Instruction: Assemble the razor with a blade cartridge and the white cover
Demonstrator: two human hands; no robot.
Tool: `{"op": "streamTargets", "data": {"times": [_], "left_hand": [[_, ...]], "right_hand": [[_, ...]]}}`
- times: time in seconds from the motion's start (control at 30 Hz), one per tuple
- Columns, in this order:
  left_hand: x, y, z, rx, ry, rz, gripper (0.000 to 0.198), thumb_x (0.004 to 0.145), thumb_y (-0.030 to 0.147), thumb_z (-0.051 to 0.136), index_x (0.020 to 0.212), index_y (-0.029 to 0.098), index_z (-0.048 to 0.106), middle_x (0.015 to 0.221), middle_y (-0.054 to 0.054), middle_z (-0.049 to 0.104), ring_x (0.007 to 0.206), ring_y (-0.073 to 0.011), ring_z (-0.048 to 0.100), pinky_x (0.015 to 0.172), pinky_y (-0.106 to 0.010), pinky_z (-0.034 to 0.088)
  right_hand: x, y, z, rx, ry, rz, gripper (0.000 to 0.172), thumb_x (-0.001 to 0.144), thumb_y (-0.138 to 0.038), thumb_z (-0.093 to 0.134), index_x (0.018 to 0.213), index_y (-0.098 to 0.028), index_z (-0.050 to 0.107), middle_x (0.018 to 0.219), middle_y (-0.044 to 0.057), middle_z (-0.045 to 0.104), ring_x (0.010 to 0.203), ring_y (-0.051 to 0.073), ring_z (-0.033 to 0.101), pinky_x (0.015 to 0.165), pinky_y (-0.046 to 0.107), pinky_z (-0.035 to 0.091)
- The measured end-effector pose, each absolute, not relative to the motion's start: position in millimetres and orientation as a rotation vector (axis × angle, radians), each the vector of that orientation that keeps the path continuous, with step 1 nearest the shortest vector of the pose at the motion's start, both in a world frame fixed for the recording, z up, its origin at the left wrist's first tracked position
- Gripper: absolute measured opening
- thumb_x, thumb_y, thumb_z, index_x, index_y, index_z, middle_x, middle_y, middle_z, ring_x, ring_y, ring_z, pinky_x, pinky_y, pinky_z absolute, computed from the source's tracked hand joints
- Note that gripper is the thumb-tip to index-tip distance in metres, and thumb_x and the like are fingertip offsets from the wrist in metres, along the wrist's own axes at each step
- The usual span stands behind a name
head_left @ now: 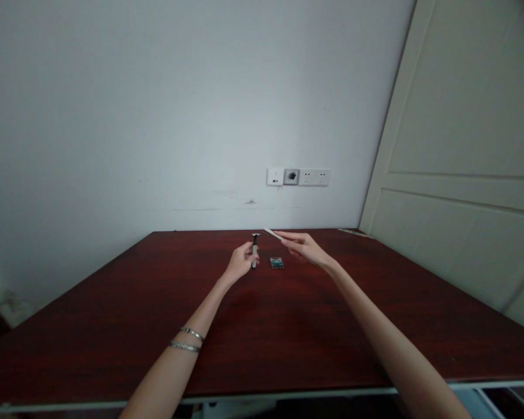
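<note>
My left hand (241, 261) is closed around the grey and black handle of a razor (254, 255), which stands upright with its head at the top. In my right hand (304, 247) is a slim white stick (272, 233), pinched between thumb and fingers. It slants up to the left, and its tip is near the razor's head but apart from it. What kind of thing the stick is, I cannot make out. Between and below the hands, a small clear case (277, 263) with something teal inside lies on the table.
The dark red wooden table (314, 337) reaches back to a white wall (179, 116). Sockets and switches (297, 177) are set in the wall above it. A pale panelled door (454, 221) rises along the right side. Two silver bracelets (185, 347) circle my left forearm.
</note>
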State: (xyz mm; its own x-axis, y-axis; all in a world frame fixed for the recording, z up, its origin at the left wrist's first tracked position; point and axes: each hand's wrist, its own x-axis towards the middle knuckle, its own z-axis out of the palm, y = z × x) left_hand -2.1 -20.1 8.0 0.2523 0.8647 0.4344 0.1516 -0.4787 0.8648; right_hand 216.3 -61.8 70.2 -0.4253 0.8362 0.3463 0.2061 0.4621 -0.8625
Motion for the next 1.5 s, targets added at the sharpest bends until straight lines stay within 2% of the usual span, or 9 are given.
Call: {"op": "streamTargets", "data": {"times": [0.07, 0.13, 0.2, 0.27, 0.7, 0.87, 1.2, 1.37, 1.5], "left_hand": [[1.5, -24.6, 10.3, 1.669, 0.920, 1.212, 0.021, 0.071, 0.011, 0.052, 0.092, 0.011, 0.052, 0.068, -0.001, 0.058, 0.054, -0.0121, 0.060, 0.051, -0.023, 0.048], [4.7, -30.7, 12.8, 1.574, 0.909, 1.150, 0.023, 0.073, 0.012, 0.053, 0.095, 0.011, 0.052, 0.068, -0.002, 0.059, 0.054, -0.0120, 0.061, 0.050, -0.022, 0.048], [7.2, -36.6, 14.8, 1.525, 0.909, 1.108, 0.024, 0.074, 0.015, 0.055, 0.097, 0.011, 0.052, 0.069, -0.002, 0.060, 0.054, -0.0119, 0.061, 0.050, -0.022, 0.049], [8.8, -40.6, 15.8, 1.502, 0.916, 1.083, 0.023, 0.074, 0.016, 0.056, 0.096, 0.011, 0.053, 0.069, -0.003, 0.060, 0.053, -0.0120, 0.062, 0.049, -0.022, 0.048], [7.6, -41.5, 17.1, 1.458, 0.953, 1.023, 0.019, 0.072, 0.014, 0.055, 0.091, 0.011, 0.054, 0.068, -0.003, 0.060, 0.053, -0.0145, 0.063, 0.050, -0.026, 0.050], [8.5, -43.1, 17.3, 1.512, 0.939, 1.004, 0.017, 0.072, 0.013, 0.055, 0.089, 0.011, 0.054, 0.067, -0.003, 0.059, 0.052, -0.0137, 0.062, 0.049, -0.024, 0.050], [7.3, -39.3, 15.9, 1.550, 0.798, 1.061, 0.027, 0.074, 0.013, 0.054, 0.101, 0.009, 0.052, 0.073, -0.003, 0.058, 0.055, -0.0117, 0.061, 0.053, -0.023, 0.046], [8.3, -40.0, 15.8, 1.537, 0.730, 1.067, 0.035, 0.076, 0.014, 0.051, 0.111, 0.009, 0.049, 0.076, -0.003, 0.057, 0.060, -0.0118, 0.060, 0.059, -0.026, 0.046], [8.7, -40.4, 15.2, 1.531, 0.692, 1.062, 0.035, 0.076, 0.016, 0.053, 0.110, 0.010, 0.049, 0.076, -0.003, 0.056, 0.062, -0.0127, 0.060, 0.061, -0.028, 0.047]], "right_hand": [[210.4, -59.8, 64.0, -0.887, -1.889, 0.807, 0.055, 0.081, -0.046, 0.050, 0.126, -0.015, 0.050, 0.051, -0.003, 0.050, 0.045, 0.008, 0.039, 0.043, 0.020, 0.031], [204.3, -58.0, 57.0, -0.871, -1.929, 0.610, 0.049, 0.082, -0.044, 0.048, 0.123, -0.017, 0.054, 0.075, 0.005, 0.065, 0.061, 0.013, 0.053, 0.056, 0.024, 0.041], [200.5, -55.1, 51.7, -0.865, -1.995, 0.434, 0.044, 0.084, -0.041, 0.047, 0.121, -0.020, 0.056, 0.103, 0.008, 0.066, 0.080, 0.019, 0.058, 0.070, 0.028, 0.044], [200.2, -50.0, 49.6, -0.899, -2.075, 0.322, 0.041, 0.084, -0.038, 0.046, 0.122, -0.023, 0.055, 0.114, 0.008, 0.062, 0.085, 0.021, 0.059, 0.074, 0.029, 0.043], [211.6, -26.7, 57.8, -1.040, -2.201, 0.184, 0.041, 0.085, -0.038, 0.045, 0.122, -0.021, 0.054, 0.080, 0.003, 0.071, 0.054, 0.012, 0.049, 0.060, 0.024, 0.039], [214.7, -33.4, 58.9, -0.991, -2.212, 0.207, 0.039, 0.084, -0.037, 0.047, 0.119, -0.023, 0.058, 0.100, 0.006, 0.068, 0.065, 0.016, 0.056, 0.064, 0.025, 0.042], [221.2, -27.2, 46.4, -0.882, -1.930, 0.335, 0.042, 0.084, -0.038, 0.045, 0.119, -0.019, 0.057, 0.110, 0.006, 0.064, 0.086, 0.020, 0.060, 0.074, 0.030, 0.046], [215.3, -35.5, 41.2, -0.897, -1.811, 0.451, 0.045, 0.084, -0.041, 0.046, 0.122, -0.019, 0.054, 0.101, 0.005, 0.067, 0.074, 0.018, 0.061, 0.065, 0.030, 0.048], [204.3, -46.7, 36.0, -0.791, -1.896, 0.491, 0.041, 0.084, -0.039, 0.047, 0.120, -0.022, 0.055, 0.118, 0.004, 0.060, 0.102, 0.022, 0.057, 0.087, 0.036, 0.044]]}}
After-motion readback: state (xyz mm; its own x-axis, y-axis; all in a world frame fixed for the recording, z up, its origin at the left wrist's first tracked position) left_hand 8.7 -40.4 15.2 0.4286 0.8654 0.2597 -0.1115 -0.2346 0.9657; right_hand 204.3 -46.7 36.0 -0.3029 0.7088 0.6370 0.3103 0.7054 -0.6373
